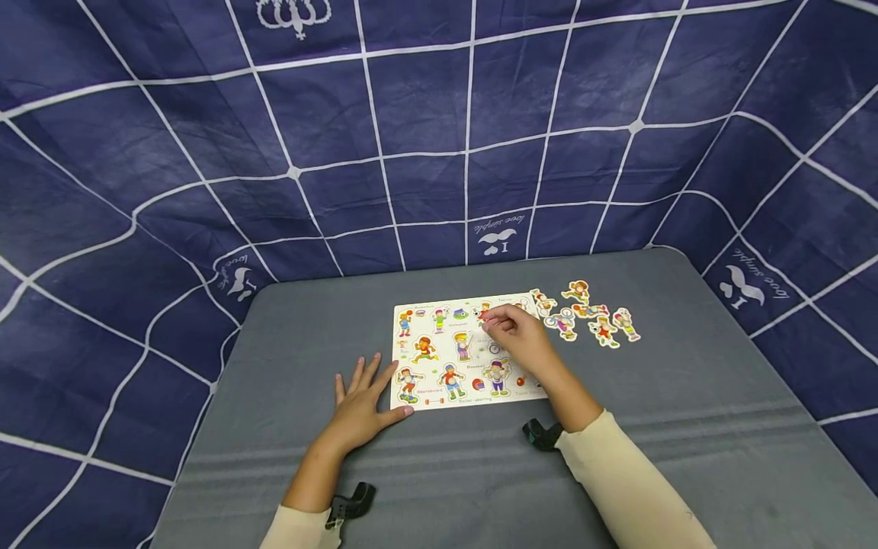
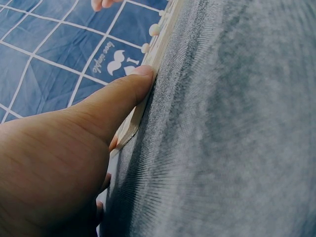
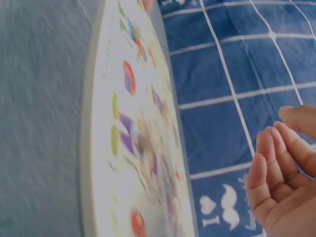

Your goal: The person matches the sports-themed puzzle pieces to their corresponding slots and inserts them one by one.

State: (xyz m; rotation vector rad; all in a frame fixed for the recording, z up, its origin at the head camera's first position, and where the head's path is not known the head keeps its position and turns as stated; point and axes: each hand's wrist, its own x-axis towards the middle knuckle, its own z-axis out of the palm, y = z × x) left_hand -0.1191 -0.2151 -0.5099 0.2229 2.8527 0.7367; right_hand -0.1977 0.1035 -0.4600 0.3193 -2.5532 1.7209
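A white wooden puzzle board printed with sporty cartoon children lies on the table; small pegs stick up from it in the left wrist view. My left hand spreads its fingers at the board's near left corner. Its thumb touches the board's side edge. Above the upper right part of the board hovers my right hand, fingertips near a red footballer figure. The right wrist view shows that hand's fingers loosely curled, thumb close, nothing visible between them.
Several loose cartoon pieces lie right of the board, among them a cyclist and a footballer. One piece lies against the board's upper right corner. Grey cloth covers the table, and a blue checked curtain surrounds it.
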